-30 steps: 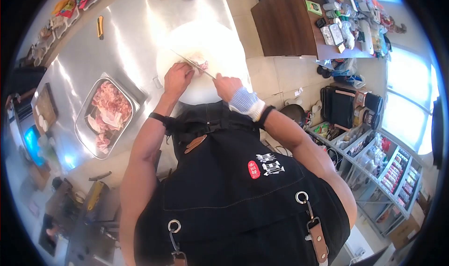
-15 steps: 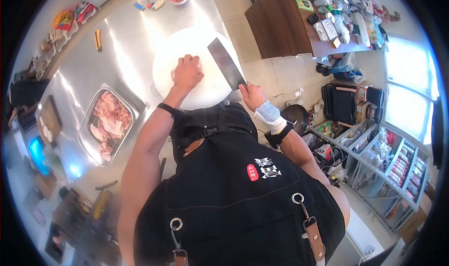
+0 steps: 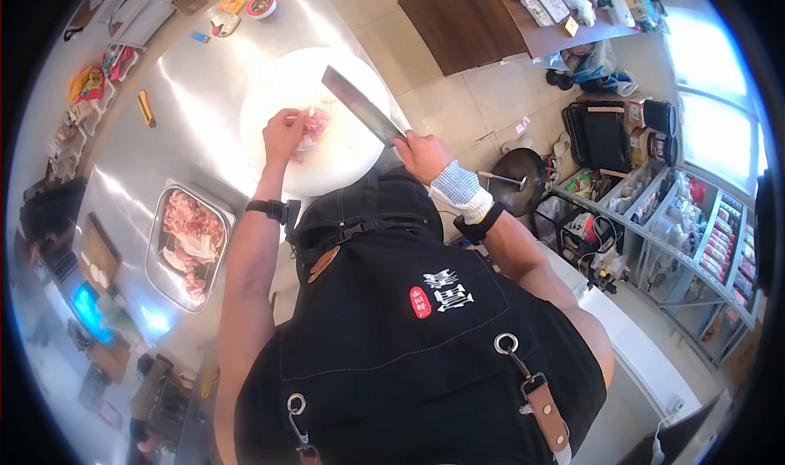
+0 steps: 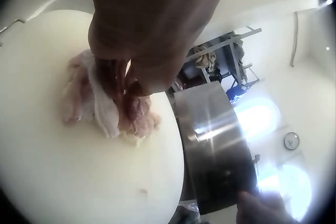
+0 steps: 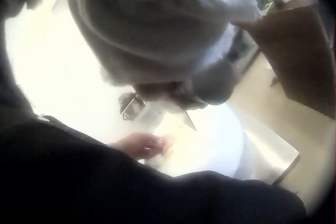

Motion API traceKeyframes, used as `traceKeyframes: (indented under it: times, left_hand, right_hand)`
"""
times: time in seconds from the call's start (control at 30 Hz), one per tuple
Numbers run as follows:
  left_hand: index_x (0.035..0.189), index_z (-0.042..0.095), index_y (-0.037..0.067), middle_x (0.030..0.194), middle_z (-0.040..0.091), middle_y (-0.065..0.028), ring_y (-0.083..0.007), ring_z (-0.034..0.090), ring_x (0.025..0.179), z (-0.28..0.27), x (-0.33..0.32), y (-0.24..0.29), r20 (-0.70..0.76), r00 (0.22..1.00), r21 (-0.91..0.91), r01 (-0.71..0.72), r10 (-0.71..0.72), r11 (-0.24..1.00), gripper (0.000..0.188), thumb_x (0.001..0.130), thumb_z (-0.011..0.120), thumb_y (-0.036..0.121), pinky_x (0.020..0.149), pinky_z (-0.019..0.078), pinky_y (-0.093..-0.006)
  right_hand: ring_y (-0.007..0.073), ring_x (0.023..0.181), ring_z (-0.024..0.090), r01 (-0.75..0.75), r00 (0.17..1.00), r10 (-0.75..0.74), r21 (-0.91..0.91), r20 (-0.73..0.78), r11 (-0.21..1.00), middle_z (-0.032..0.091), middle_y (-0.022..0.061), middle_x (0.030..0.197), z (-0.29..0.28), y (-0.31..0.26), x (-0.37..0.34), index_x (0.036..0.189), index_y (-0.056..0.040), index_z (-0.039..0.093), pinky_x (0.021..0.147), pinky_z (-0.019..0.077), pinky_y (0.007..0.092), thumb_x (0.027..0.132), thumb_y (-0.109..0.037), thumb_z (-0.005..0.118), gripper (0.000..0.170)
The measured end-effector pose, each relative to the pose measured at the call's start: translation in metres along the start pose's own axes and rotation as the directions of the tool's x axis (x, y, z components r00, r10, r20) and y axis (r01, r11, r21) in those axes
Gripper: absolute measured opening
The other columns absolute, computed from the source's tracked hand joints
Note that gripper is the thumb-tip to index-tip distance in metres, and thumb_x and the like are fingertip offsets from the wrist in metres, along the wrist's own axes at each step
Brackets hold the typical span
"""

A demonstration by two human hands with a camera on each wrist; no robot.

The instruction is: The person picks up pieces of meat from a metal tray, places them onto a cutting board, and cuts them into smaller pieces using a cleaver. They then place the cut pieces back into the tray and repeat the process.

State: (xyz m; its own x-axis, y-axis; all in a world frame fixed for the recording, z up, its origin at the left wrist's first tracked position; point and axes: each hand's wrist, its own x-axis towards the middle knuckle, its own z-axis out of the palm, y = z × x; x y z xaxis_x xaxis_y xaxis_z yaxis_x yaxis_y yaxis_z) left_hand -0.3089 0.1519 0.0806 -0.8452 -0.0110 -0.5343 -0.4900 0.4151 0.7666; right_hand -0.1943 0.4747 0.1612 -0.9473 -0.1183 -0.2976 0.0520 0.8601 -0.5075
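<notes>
Raw meat pieces (image 3: 314, 125) lie on a round white cutting board (image 3: 347, 150). My left hand (image 3: 283, 135) pinches the meat at its left side; in the left wrist view the thumb and fingers (image 4: 152, 74) close on pinkish meat (image 4: 86, 95) with a pale strip of skin. A broad cleaver (image 3: 360, 105) is gripped by its handle in my right hand (image 3: 423, 156), partly covered by a knitted glove. The blade stands to the right of the meat, apart from it; the left wrist view also shows the blade (image 4: 212, 140) beside the board.
On the metal table (image 3: 192, 97), a steel tray (image 3: 155, 281) of raw meat stands at the left. A yellow cutter (image 3: 146, 109), a red-rimmed bowl (image 3: 260, 5) and small items lie farther off. A wok (image 3: 520, 188) sits beyond the right hand.
The cleaver went from over the meat to the right side. My left hand, earlier spread over the meat, now pinches its left side, and more of the meat shows. The head view has shifted.
</notes>
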Motion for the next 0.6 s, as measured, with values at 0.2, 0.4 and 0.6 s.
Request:
traceKeyframes:
  times: [0.2,0.4,0.6]
  left_hand:
    - [0.116,0.079,0.009,0.117,0.077,-0.0137,-0.0311,0.075,0.102,0.012,-0.019,0.003,-0.184,0.834,0.442,-0.403,0.521,0.801,0.034,0.096,0.078,0.036,0.088,0.0605,-0.0414]
    - [0.115,0.08,0.009,0.114,0.078,-0.0115,-0.0327,0.072,0.109,0.022,-0.019,0.016,-0.056,0.854,0.5,-0.424,0.517,0.755,0.032,0.094,0.079,0.033,0.09,0.0593,-0.0436]
    - [0.117,0.08,0.008,0.106,0.08,-0.0132,-0.033,0.073,0.103,0.024,-0.009,0.008,-0.062,0.851,0.467,-0.437,0.521,0.769,0.032,0.093,0.079,0.029,0.088,0.0586,-0.0446]
  right_hand:
    - [0.0447,0.072,0.074,0.135,0.986,-0.108,-0.223,0.127,0.965,0.074,0.0213,0.074,-0.002,-0.012,0.022,0.103,-0.003,0.065,0.067,0.0595,0.0556,0.111,-0.035,0.057,0.034]
    - [0.0439,0.07,0.075,0.203,0.971,-0.161,-0.25,0.178,0.947,0.073,0.0215,0.072,-0.005,-0.013,0.038,0.103,-0.0026,0.065,0.065,0.0596,0.0544,0.111,-0.036,0.056,0.035]
    - [0.0434,0.073,0.075,0.217,0.955,-0.158,-0.232,0.25,0.948,0.073,0.0216,0.074,0.004,-0.017,0.056,0.105,-0.0011,0.065,0.067,0.0603,0.0545,0.112,-0.034,0.055,0.035]
